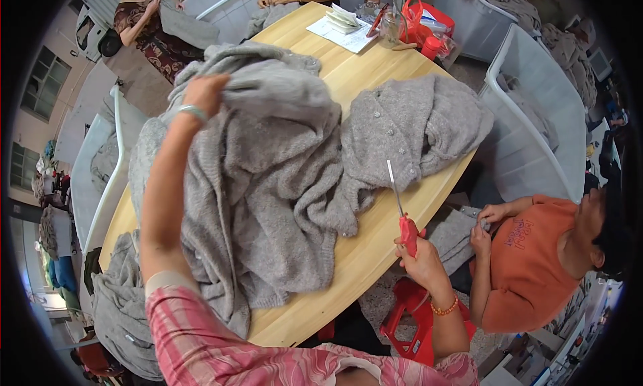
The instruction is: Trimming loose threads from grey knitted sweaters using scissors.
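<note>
Up on the far left side of the table, my left hand [206, 96] is closed on a fold of a grey knit cardigan [274, 94], which is slightly blurred. More of the grey knitwear [281, 218] lies crumpled below it across the wooden tabletop [295, 329]. My right hand [422, 259], at the near right edge, is wrapped around the handle of red-handled scissors [407, 230]. Their thin metal blade points up and away, its tip over a second grey cardigan [395, 128] with buttons, bundled on the right of the table.
At the far end are papers [341, 24], a glass jar [390, 29] and a red bag [416, 17]. Large plastic bins [536, 118] flank the table. A person in orange [536, 259] sits at the right; two others work at the far side. A red stool [415, 326] stands below.
</note>
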The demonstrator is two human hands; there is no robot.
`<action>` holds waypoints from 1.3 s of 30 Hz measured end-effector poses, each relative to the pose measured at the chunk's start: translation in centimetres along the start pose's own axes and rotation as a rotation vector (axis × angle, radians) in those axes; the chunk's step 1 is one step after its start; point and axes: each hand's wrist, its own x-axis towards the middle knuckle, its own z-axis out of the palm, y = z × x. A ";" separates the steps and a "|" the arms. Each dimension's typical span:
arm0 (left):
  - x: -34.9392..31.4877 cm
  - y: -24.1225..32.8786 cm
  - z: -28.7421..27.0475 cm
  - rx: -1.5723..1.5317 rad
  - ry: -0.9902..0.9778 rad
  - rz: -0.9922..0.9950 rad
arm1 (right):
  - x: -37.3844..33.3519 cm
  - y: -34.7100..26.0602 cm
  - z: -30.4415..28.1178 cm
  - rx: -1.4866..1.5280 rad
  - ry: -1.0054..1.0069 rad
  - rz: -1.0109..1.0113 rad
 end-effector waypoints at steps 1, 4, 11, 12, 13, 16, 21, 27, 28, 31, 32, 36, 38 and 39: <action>-1.7 -0.6 -2.9 -0.065 -0.037 -0.033 | -0.5 -0.5 0.0 -0.002 0.003 0.012; -10.0 -2.7 -12.2 -0.021 -0.026 -0.089 | -0.9 -3.0 0.7 -0.212 0.096 -0.118; -37.0 2.6 -20.4 -0.098 -0.058 -0.293 | -2.6 -9.6 5.4 -0.271 -0.019 -0.234; -39.9 4.1 -19.7 -0.152 -0.167 -0.379 | -2.1 -9.4 7.1 -0.321 -0.035 -0.263; -42.7 5.6 -18.9 -0.207 -0.261 -0.460 | -2.1 -9.5 8.5 -0.332 -0.059 -0.261; -50.7 9.2 -14.6 -0.400 -0.333 -0.575 | -3.0 -11.3 11.5 -0.346 -0.104 -0.276; -55.7 11.7 -13.3 -0.797 -0.607 -0.775 | -3.9 -13.3 15.1 -0.356 -0.122 -0.314; -46.4 9.1 -9.7 -0.355 0.249 -0.825 | -4.3 -18.5 17.6 -0.256 -0.147 -0.232; -45.1 8.4 -8.3 -0.340 0.274 -0.864 | -4.3 -19.9 18.1 -0.253 -0.113 -0.315; -43.7 6.9 -3.8 -0.339 0.326 -0.940 | -3.9 -23.3 20.3 -0.269 -0.077 -0.426; -43.0 6.0 -3.4 -0.415 0.319 -0.939 | -3.7 -24.3 20.7 -0.287 -0.091 -0.446; -46.8 1.0 -4.6 -0.424 0.516 -1.023 | -2.8 -25.5 20.9 -0.323 -0.088 -0.379; -54.8 -6.1 -5.4 -0.491 0.625 -1.226 | -2.5 -24.9 20.3 -0.345 -0.010 -0.360; -55.4 -7.2 -8.3 -0.519 0.809 -1.347 | -2.0 -24.2 19.4 -0.352 0.003 -0.334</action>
